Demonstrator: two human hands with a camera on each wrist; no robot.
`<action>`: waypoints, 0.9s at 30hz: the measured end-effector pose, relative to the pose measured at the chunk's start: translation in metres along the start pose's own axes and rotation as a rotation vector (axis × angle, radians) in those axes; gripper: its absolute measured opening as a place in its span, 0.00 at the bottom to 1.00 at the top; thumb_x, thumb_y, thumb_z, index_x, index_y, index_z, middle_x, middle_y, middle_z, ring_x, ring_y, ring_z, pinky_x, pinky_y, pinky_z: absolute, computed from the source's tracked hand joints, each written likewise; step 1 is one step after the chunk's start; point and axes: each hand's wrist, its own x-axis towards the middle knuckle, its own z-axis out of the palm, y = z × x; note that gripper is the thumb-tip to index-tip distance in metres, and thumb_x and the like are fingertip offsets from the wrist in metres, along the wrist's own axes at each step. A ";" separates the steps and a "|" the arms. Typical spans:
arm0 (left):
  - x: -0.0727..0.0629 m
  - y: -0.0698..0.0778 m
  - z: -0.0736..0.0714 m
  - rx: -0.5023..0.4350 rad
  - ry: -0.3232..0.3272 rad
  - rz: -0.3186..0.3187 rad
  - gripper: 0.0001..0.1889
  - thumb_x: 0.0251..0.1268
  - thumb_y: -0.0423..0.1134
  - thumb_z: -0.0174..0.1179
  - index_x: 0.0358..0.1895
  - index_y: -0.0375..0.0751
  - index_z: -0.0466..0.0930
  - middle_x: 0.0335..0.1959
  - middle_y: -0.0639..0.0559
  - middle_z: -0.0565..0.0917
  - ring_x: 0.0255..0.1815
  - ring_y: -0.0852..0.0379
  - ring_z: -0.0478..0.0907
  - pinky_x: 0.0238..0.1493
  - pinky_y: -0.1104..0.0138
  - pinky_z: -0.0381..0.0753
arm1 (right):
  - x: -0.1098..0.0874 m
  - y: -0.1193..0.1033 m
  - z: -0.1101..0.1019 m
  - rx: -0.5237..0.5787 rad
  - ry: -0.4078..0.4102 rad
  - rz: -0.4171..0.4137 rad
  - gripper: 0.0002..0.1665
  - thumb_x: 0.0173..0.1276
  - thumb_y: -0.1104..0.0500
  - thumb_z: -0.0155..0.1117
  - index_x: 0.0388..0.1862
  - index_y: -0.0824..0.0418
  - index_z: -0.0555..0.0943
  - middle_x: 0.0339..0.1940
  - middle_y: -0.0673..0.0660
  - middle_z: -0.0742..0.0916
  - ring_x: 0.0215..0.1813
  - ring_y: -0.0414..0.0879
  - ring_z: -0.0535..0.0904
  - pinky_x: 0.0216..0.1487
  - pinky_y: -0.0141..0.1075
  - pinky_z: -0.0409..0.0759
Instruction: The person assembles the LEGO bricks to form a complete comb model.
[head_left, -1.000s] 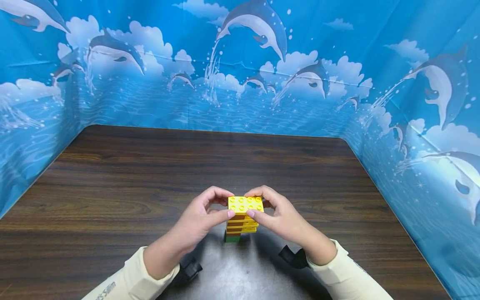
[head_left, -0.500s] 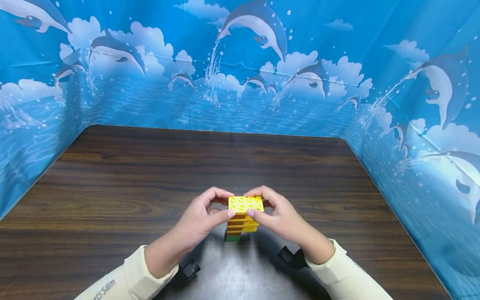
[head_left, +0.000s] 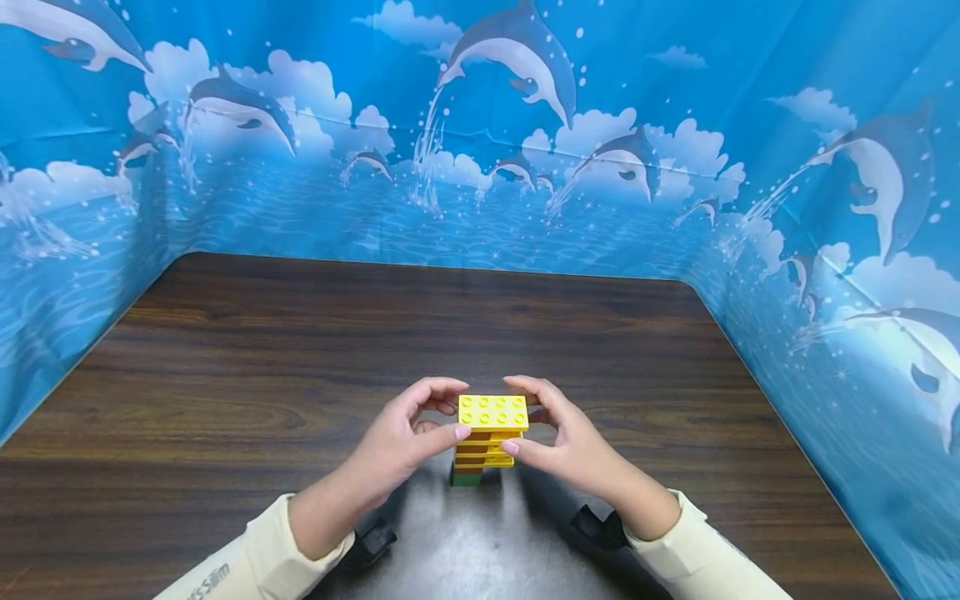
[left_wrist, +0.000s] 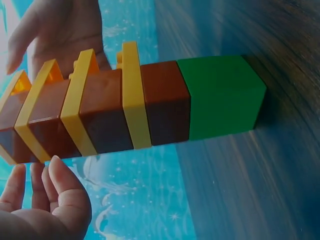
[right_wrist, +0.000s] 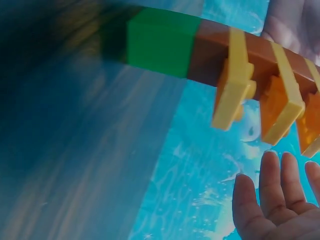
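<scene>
A tower of toy building blocks stands upright on the table. Its base is a green block, with brown blocks and thin yellow plates alternating above. The lower plates jut out to the right. On top lies a studded yellow plate. My left hand holds the tower's top left end, thumb at the front and forefinger behind. Beside the right end, my right hand has thumb and fingers spread apart. The right wrist view shows its fingers relaxed and apart from the plates.
The dark wood-grain table spreads around the tower, with a shiny bright patch in front. A blue curtain printed with dolphins encloses its back and sides. Black wrist straps sit below both hands.
My right thumb and forefinger have come off the top plate, spreading apart and moving slightly right. The left hand stays at the plate's left end. The tower stands as before.
</scene>
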 end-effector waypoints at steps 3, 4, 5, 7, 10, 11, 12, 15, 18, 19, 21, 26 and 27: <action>-0.001 -0.001 -0.003 0.013 -0.011 -0.008 0.26 0.60 0.32 0.64 0.62 0.34 0.69 0.55 0.41 0.73 0.55 0.43 0.67 0.44 0.69 0.77 | -0.004 0.005 -0.001 -0.006 0.008 0.019 0.36 0.63 0.59 0.67 0.69 0.58 0.66 0.57 0.56 0.76 0.56 0.50 0.72 0.57 0.49 0.74; -0.002 -0.002 -0.004 0.020 -0.011 -0.009 0.27 0.59 0.32 0.65 0.62 0.34 0.70 0.55 0.40 0.72 0.54 0.43 0.67 0.44 0.69 0.77 | -0.004 0.006 -0.001 -0.009 0.007 0.026 0.36 0.62 0.59 0.68 0.69 0.58 0.67 0.56 0.55 0.77 0.56 0.50 0.73 0.57 0.49 0.74; -0.002 -0.002 -0.005 0.026 -0.011 -0.012 0.27 0.58 0.32 0.66 0.62 0.34 0.70 0.55 0.40 0.73 0.54 0.45 0.68 0.44 0.69 0.77 | -0.005 0.007 0.000 -0.012 0.006 0.032 0.36 0.62 0.60 0.68 0.68 0.59 0.67 0.55 0.55 0.77 0.56 0.50 0.73 0.57 0.49 0.74; -0.003 -0.004 -0.007 0.042 -0.008 -0.017 0.28 0.55 0.31 0.67 0.61 0.33 0.71 0.56 0.40 0.73 0.53 0.47 0.69 0.44 0.69 0.77 | -0.007 0.009 0.000 -0.018 0.001 0.045 0.35 0.62 0.60 0.69 0.67 0.61 0.68 0.54 0.55 0.78 0.55 0.50 0.73 0.56 0.47 0.75; -0.004 -0.006 -0.008 0.047 -0.015 -0.023 0.28 0.54 0.30 0.67 0.60 0.32 0.71 0.56 0.40 0.74 0.53 0.46 0.70 0.46 0.68 0.77 | -0.009 0.012 0.001 -0.014 -0.006 0.066 0.34 0.61 0.60 0.70 0.65 0.63 0.69 0.54 0.56 0.79 0.55 0.49 0.74 0.55 0.46 0.75; -0.004 -0.007 -0.008 0.046 -0.019 -0.029 0.28 0.54 0.30 0.67 0.60 0.32 0.71 0.56 0.40 0.74 0.54 0.45 0.71 0.47 0.68 0.77 | -0.010 0.013 0.002 -0.014 -0.008 0.076 0.34 0.61 0.60 0.70 0.64 0.63 0.70 0.54 0.56 0.79 0.55 0.49 0.74 0.55 0.46 0.76; -0.004 -0.008 -0.009 0.046 -0.023 -0.036 0.28 0.54 0.30 0.67 0.60 0.32 0.71 0.57 0.40 0.74 0.55 0.44 0.71 0.48 0.68 0.77 | -0.010 0.013 0.002 -0.014 -0.011 0.084 0.34 0.60 0.60 0.71 0.64 0.64 0.70 0.54 0.56 0.79 0.55 0.49 0.74 0.55 0.45 0.76; -0.004 -0.010 -0.009 0.048 -0.042 -0.060 0.28 0.55 0.30 0.66 0.60 0.32 0.71 0.58 0.40 0.74 0.58 0.42 0.71 0.50 0.65 0.77 | -0.011 0.015 0.003 -0.018 -0.021 0.107 0.34 0.60 0.60 0.71 0.64 0.64 0.70 0.55 0.57 0.80 0.56 0.49 0.75 0.55 0.45 0.76; -0.003 -0.013 -0.010 0.058 -0.059 -0.080 0.28 0.54 0.31 0.67 0.60 0.32 0.71 0.58 0.40 0.74 0.58 0.43 0.72 0.50 0.62 0.78 | -0.013 0.017 0.003 -0.020 -0.031 0.125 0.34 0.60 0.61 0.71 0.64 0.65 0.70 0.55 0.58 0.80 0.56 0.52 0.76 0.55 0.44 0.77; -0.003 -0.014 -0.010 0.061 -0.063 -0.084 0.28 0.54 0.30 0.67 0.60 0.33 0.71 0.58 0.40 0.74 0.58 0.42 0.72 0.50 0.61 0.78 | -0.013 0.017 0.003 -0.020 -0.034 0.129 0.34 0.60 0.61 0.71 0.64 0.65 0.70 0.55 0.59 0.81 0.56 0.53 0.76 0.55 0.44 0.77; -0.002 -0.017 -0.010 0.065 -0.071 -0.092 0.28 0.53 0.29 0.67 0.60 0.33 0.71 0.58 0.40 0.74 0.58 0.42 0.73 0.49 0.60 0.79 | -0.013 0.018 0.004 -0.022 -0.042 0.132 0.33 0.60 0.62 0.70 0.63 0.65 0.70 0.54 0.59 0.81 0.56 0.55 0.77 0.54 0.43 0.77; 0.001 -0.025 -0.011 0.095 -0.094 -0.071 0.28 0.53 0.26 0.67 0.60 0.31 0.70 0.57 0.37 0.74 0.57 0.40 0.74 0.48 0.59 0.81 | -0.014 0.022 0.005 -0.042 -0.061 0.123 0.31 0.61 0.63 0.70 0.62 0.68 0.71 0.54 0.61 0.80 0.55 0.56 0.77 0.54 0.45 0.78; 0.001 -0.026 -0.011 0.107 -0.098 -0.066 0.28 0.53 0.26 0.67 0.60 0.30 0.70 0.57 0.37 0.74 0.57 0.40 0.74 0.49 0.59 0.80 | -0.014 0.022 0.005 -0.049 -0.062 0.125 0.31 0.61 0.62 0.70 0.62 0.68 0.71 0.53 0.61 0.80 0.55 0.56 0.77 0.54 0.45 0.78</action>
